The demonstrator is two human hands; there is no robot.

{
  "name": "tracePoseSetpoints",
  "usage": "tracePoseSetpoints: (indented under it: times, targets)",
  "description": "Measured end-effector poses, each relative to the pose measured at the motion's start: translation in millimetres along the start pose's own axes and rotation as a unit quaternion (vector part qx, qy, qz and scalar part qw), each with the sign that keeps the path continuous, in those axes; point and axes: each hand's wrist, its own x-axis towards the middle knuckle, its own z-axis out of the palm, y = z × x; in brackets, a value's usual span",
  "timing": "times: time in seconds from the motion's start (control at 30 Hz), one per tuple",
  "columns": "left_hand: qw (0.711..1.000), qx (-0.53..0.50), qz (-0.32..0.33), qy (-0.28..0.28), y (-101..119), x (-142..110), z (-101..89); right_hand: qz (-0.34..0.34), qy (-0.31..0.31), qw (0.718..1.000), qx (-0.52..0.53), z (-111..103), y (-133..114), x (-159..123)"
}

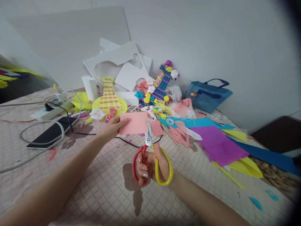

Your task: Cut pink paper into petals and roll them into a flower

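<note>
My left hand [114, 127] pinches the left edge of a pink paper rectangle [134, 123], held up above the table. Fingers and thumb of my right hand [152, 163] go through the handles of a pair of scissors [148, 138], one handle red and one yellow. The blades point away from me, at the right edge of the pink paper. A smaller pink piece [157, 128] lies just right of the blades. Beyond the paper stands a yellow paper guitar [110, 102] with strings and pink roses.
A blue guitar [162, 86] with paper flowers leans at the back. Pink scraps [180, 135], a purple sheet [219, 144] and a glue gun [150, 110] lie about. On the left are a power strip [50, 110], cables and a black tablet-like slab [53, 133]. A blue bag [208, 95] stands back right.
</note>
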Motion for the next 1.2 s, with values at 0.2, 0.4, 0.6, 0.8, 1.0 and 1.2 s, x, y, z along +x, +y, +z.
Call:
tracePoseSetpoints:
  times: [0.2, 0.4, 0.6, 0.8, 1.0, 1.2]
  targets:
    - [0.999, 0.025, -0.002, -0.024, 2.7, -1.3, 0.6, -0.006, 0.002, 1.000, 0.000, -1.8, -0.9, 0.2]
    - [0.999, 0.024, 0.013, -0.044, 2.9, 1.5, -2.8, -0.007, 0.006, 1.000, 0.005, -1.0, -0.1, 0.3]
    - [0.998, 0.027, 0.011, -0.051, -1.7, 6.3, -9.0, -0.011, 0.003, 1.000, 0.012, -1.5, 1.9, 1.9]
    - [0.999, 0.028, 0.006, -0.046, 1.7, 6.4, -10.7, -0.020, -0.009, 0.999, 0.031, -4.2, 4.4, 2.3]
    - [0.999, 0.027, 0.007, -0.044, 4.7, 6.5, -12.8, 0.001, -0.015, 1.000, 0.027, -4.8, 2.6, 0.0]
    - [0.996, 0.046, 0.013, -0.077, 4.7, 4.0, -10.9, 0.006, -0.016, 1.000, 0.012, -0.8, -2.6, -2.4]
